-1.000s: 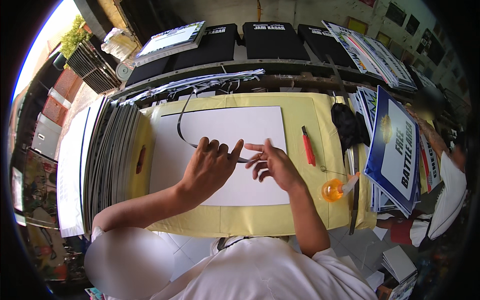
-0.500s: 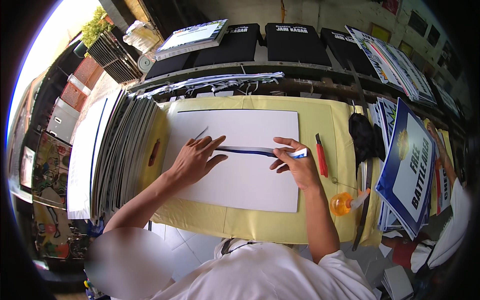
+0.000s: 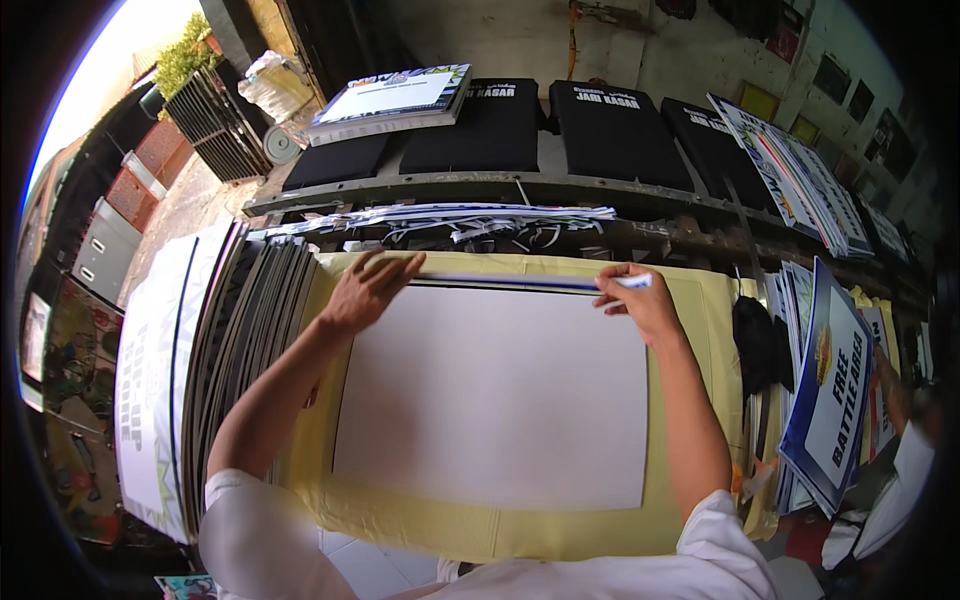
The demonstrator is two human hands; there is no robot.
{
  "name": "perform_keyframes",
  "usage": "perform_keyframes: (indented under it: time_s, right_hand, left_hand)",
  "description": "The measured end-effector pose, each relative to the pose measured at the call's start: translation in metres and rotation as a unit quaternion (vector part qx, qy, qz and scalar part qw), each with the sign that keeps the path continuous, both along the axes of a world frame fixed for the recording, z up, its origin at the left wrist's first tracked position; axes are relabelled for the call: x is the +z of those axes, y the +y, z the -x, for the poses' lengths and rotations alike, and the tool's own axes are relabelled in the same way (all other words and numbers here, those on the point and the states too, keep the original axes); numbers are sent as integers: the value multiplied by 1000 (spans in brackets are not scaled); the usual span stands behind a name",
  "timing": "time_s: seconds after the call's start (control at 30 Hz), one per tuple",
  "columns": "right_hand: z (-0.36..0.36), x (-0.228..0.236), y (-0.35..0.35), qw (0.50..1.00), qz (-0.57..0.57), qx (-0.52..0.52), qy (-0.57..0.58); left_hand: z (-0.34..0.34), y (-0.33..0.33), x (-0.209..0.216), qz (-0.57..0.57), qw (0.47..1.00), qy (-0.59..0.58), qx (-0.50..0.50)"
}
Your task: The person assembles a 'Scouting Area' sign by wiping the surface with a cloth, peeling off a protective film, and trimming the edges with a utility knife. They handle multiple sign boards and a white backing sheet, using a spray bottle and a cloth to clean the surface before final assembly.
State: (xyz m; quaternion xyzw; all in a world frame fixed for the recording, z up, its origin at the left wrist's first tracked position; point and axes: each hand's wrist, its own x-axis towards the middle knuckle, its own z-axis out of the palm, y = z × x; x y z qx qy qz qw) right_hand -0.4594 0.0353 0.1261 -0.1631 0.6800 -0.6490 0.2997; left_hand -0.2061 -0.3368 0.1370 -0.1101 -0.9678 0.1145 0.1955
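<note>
A long, thin blue-and-white strip [image 3: 510, 283] stretches between my hands, along the far edge of a large white board [image 3: 490, 400] that lies flat on the table. My right hand [image 3: 640, 300] pinches its right end between thumb and fingers, and a short white-and-blue tip sticks out past them. At the other end, my left hand [image 3: 368, 290] has its fingertips closed on the strip; the thumb is partly hidden beneath the hand.
Yellow sheeting [image 3: 410, 520] covers the table. Upright boards [image 3: 235, 350] are stacked on the left, and printed blue-bordered boards [image 3: 828, 390] lean at the right, near another person's arm [image 3: 890, 390]. Trimmed strips [image 3: 450, 217] lie in a heap beyond the table, before black-covered panels [image 3: 620, 135].
Both hands have moved away from me with the strip, from over the middle of the board to its far edge. The strip is now straighter. The view has shifted too.
</note>
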Motion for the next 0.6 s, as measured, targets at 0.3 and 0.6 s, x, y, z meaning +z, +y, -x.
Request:
perform_keyframes:
  time_s: [0.3, 0.6]
  right_hand:
    - [108, -54, -150, 962, -175, -112, 177]
    - [112, -86, -190, 762, -389, -158, 493]
  left_hand:
    - [133, -147, -99, 62, 994, 60, 67]
    - [154, -150, -141, 17, 987, -2, 158]
